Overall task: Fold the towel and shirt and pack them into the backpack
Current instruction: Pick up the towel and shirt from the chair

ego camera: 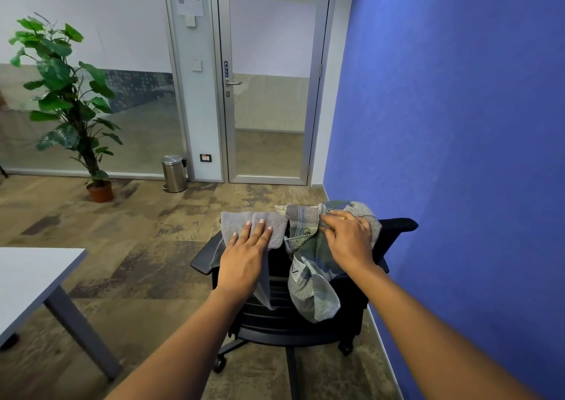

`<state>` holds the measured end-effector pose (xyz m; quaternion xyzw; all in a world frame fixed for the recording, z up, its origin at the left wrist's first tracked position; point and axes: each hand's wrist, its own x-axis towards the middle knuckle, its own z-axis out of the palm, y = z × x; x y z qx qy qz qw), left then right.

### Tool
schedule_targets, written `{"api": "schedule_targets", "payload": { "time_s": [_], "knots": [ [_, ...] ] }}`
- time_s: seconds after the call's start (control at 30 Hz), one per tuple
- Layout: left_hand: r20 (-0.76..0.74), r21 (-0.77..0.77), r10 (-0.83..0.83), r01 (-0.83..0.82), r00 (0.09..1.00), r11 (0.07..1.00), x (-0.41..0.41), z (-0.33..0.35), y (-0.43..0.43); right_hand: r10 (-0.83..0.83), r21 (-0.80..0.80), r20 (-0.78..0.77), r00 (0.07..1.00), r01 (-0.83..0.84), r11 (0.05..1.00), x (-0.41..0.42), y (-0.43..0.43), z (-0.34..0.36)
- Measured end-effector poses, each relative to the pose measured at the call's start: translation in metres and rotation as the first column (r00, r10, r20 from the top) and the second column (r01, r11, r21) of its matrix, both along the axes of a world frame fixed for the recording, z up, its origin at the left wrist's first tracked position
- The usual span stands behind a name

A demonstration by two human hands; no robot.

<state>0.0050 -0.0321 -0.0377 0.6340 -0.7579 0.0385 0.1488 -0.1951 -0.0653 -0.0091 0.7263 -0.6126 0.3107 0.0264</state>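
From the head view, I looked down past two bare forearms at a black office chair [305,323] standing beside a blue wall [458,124]. Two cloths hung over the top of its backrest, side by side and just touching. On the left was the grey towel [276,227], draped so that a strip of it fell down the front of the backrest. On the right was the plaid shirt [308,274], bunched and unfolded, with a white label showing.

My left hand [244,256] lay flat on the towel with the fingers spread; the grip was released, resting rather than pinching. My right hand [348,240] lay on top of the shirt with the fingers curled into the fabric. I could not tell whether that grip had closed on the cloth or only pressed on it.

I judged this to be the very start of the task: collecting both items, with no folding done. The backpack was not in view. The next move called for closing each grip on its cloth, lifting both clear of the chair, and carrying them to a flat surface. The edge of a pale desk [36,271] showed at the left, well apart from the chair.
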Motion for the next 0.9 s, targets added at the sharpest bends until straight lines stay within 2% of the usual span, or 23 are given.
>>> {"api": "schedule_targets", "payload": {
  "time_s": [0.13, 0.23, 0.3, 0.43, 0.5, 0.57, 0.63, 0.73, 0.77, 0.9],
  "knots": [
    [-0.023, -0.020, -0.023, 0.023, 0.999, 1.000, 0.002, 0.000, -0.001, 0.064, -0.170, -0.002, 0.998, -0.064, 0.983, -0.003, 0.021, -0.003],
    [-0.006, -0.015, -0.062, 0.062, 0.998, 0.998, 0.007, -0.002, -0.004, 0.070, -0.376, -0.102, 0.992, -0.104, 0.921, -0.010, 0.040, -0.014],
    [0.018, -0.019, -0.090, 0.091, 0.996, 0.996, 0.013, -0.001, -0.007, 0.062, -0.427, -0.181, 0.982, -0.136, 0.894, -0.012, 0.046, -0.022],
    [0.005, -0.094, -0.097, 0.097, 0.995, 0.991, 0.021, 0.006, -0.013, 0.082, -0.283, -0.371, 0.925, -0.197, 0.939, -0.017, 0.038, -0.035],
    [-0.035, -0.183, -0.094, 0.086, 0.995, 0.979, 0.020, 0.011, -0.014, 0.108, -0.211, -0.366, 0.925, -0.195, 0.958, -0.015, 0.036, -0.032],
    [-0.041, -0.254, -0.083, 0.070, 0.996, 0.965, 0.018, 0.014, -0.020, 0.111, -0.219, -0.317, 0.942, -0.187, 0.958, -0.011, 0.032, -0.019],
    [-0.038, -0.166, -0.054, 0.047, 0.998, 0.985, 0.016, 0.018, -0.026, 0.105, -0.163, -0.333, 0.937, -0.167, 0.972, -0.005, 0.025, -0.001],
    [0.002, 0.003, -0.046, 0.046, 0.999, 0.999, 0.013, 0.023, -0.037, 0.139, 0.160, -0.402, 0.905, -0.080, 0.984, -0.004, 0.009, 0.021],
    [0.007, 0.034, -0.047, 0.047, 0.999, 0.998, 0.012, 0.025, -0.039, 0.143, 0.222, -0.430, 0.891, -0.050, 0.974, -0.004, 0.004, 0.024],
    [-0.014, 0.038, -0.035, 0.035, 0.999, 0.999, 0.011, 0.019, -0.046, 0.162, 0.282, -0.459, 0.873, -0.029, 0.959, -0.008, -0.011, 0.018]
  ]
}}
